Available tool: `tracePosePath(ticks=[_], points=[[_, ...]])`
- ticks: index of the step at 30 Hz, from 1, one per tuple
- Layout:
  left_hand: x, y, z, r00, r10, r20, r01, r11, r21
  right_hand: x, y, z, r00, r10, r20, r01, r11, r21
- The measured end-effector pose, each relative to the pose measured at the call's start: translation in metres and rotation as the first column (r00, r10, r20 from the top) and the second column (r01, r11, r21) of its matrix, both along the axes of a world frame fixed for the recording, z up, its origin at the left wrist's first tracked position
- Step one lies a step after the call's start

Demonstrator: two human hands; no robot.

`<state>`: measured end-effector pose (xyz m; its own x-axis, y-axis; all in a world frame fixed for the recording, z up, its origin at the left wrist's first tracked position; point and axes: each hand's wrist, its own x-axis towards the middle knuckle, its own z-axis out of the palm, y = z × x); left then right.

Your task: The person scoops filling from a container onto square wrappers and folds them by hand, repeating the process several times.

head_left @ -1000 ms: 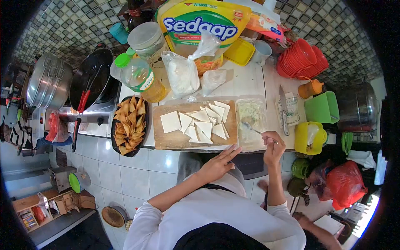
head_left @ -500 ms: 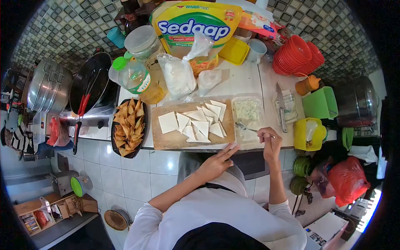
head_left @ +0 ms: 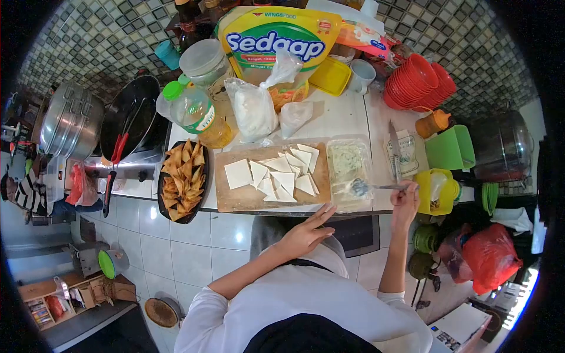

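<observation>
My right hand (head_left: 404, 203) grips the handle of a metal spoon (head_left: 382, 187), whose bowl is over the near part of a clear plastic tub (head_left: 366, 154). A pale, green-flecked filling (head_left: 346, 159) lies in the tub. My left hand (head_left: 308, 230) holds nothing; its fingers are stretched out by the counter's front edge, just below the wooden board (head_left: 232, 201). On the board is a loose pile of white wrapper pieces (head_left: 283, 179), some square and some triangular, with one square (head_left: 238, 174) at the left.
Left of the board is a black plate (head_left: 187, 219) of browned triangular pastries (head_left: 183, 176). Behind stand an oil bottle (head_left: 194, 112), a knotted bag of white powder (head_left: 253, 112) and a large yellow pouch (head_left: 276, 38). A knife (head_left: 395, 150) lies right of the tub, near a yellow container (head_left: 447, 191).
My right hand has moved right and slightly up with the spoon, whose bowl has shifted right and toward me over the tub. My left hand is almost unmoved.
</observation>
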<state>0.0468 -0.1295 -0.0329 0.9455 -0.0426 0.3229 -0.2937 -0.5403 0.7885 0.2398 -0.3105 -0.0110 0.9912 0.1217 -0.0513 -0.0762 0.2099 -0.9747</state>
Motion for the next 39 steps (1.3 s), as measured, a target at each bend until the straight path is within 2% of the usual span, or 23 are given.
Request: tracePosePath(ticks=[2,3,5,6,7,8,9,10,12,14,16,17,19,23,24,25,26,28,29,30,32,39], points=[[-0.002,-0.003,0.007,0.995,0.095,-0.011,-0.095,0.975,-0.201,0.001,0.003,0.016,0.998,-0.060,0.021,0.059,0.997,0.053],[-0.002,-0.003,0.014,0.996,0.093,-0.010,-0.093,0.975,-0.202,0.002,0.004,0.024,0.993,-0.114,0.012,0.113,0.990,0.084],[-0.003,0.000,0.029,0.938,0.061,-0.341,-0.243,0.819,-0.520,0.005,0.001,0.034,0.986,-0.165,0.002,0.163,0.980,0.114],[0.001,0.002,0.031,0.938,0.064,-0.339,-0.244,0.818,-0.520,0.010,-0.003,0.038,0.989,-0.147,-0.002,0.145,0.976,0.163],[0.010,0.005,0.032,0.890,-0.035,-0.454,-0.355,0.572,-0.740,0.012,-0.004,0.042,0.992,-0.128,-0.005,0.126,0.969,0.212],[0.020,0.009,0.035,0.838,-0.171,-0.518,-0.469,0.259,-0.844,0.012,-0.003,0.048,0.992,-0.125,-0.002,0.123,0.969,0.214],[0.031,0.012,0.042,0.846,-0.191,-0.497,-0.469,0.178,-0.865,0.011,0.002,0.060,0.994,-0.107,0.028,0.097,0.965,0.245],[0.040,0.013,0.041,0.849,-0.191,-0.493,-0.464,0.178,-0.868,0.010,0.005,0.067,0.994,-0.092,0.060,0.072,0.959,0.275],[0.055,0.014,0.036,0.880,-0.323,-0.349,-0.386,-0.055,-0.921,0.014,0.004,0.066,0.993,-0.075,0.087,0.048,0.958,0.283],[0.062,0.012,0.036,0.881,-0.316,-0.353,-0.389,-0.056,-0.919,0.014,0.007,0.069,0.992,-0.059,0.113,0.024,0.956,0.291],[0.067,0.009,0.039,0.922,-0.292,-0.255,-0.293,-0.094,-0.951,0.005,0.019,0.077,0.983,-0.161,0.086,0.131,0.951,0.279],[0.068,0.008,0.041,0.921,-0.295,-0.253,-0.292,-0.094,-0.952,0.002,0.021,0.079,0.983,-0.163,0.088,0.133,0.951,0.278],[0.068,0.009,0.045,0.935,-0.286,-0.209,-0.247,-0.104,-0.963,-0.004,0.023,0.080,0.982,-0.079,0.172,0.053,0.987,0.152],[0.066,0.011,0.048,0.941,-0.283,-0.188,-0.226,-0.109,-0.968,-0.009,0.016,0.078,0.951,-0.002,0.310,-0.010,0.999,0.038],[0.066,0.012,0.048,0.940,-0.287,-0.183,-0.224,-0.119,-0.967,-0.008,0.012,0.080,0.856,0.143,0.496,-0.137,0.989,-0.049],[0.065,0.013,0.047,0.940,-0.292,-0.177,-0.222,-0.129,-0.966,-0.009,0.011,0.083,0.708,0.284,0.647,-0.240,0.958,-0.158],[0.066,0.014,0.049,0.940,-0.292,-0.177,-0.223,-0.130,-0.966,-0.011,0.011,0.089,0.708,0.285,0.646,-0.241,0.957,-0.159],[0.066,0.014,0.054,0.949,-0.272,-0.160,-0.220,-0.207,-0.953,-0.023,0.021,0.113,0.392,0.484,0.782,-0.187,0.874,-0.448],[0.065,0.014,0.053,0.949,-0.273,-0.161,-0.222,-0.209,-0.953,-0.026,0.027,0.123,0.313,0.537,0.783,-0.216,0.843,-0.492],[0.066,0.014,0.050,0.948,-0.269,-0.170,-0.228,-0.198,-0.953,-0.027,0.032,0.129,0.314,0.537,0.783,-0.215,0.843,-0.493],[0.066,0.014,0.048,0.947,-0.267,-0.179,-0.233,-0.187,-0.954,-0.027,0.037,0.138,0.040,0.708,0.705,-0.226,0.693,-0.684],[0.064,0.016,0.049,0.950,-0.258,-0.178,-0.225,-0.169,-0.960,-0.029,0.045,0.145,-0.110,0.742,0.662,-0.166,0.643,-0.748]])
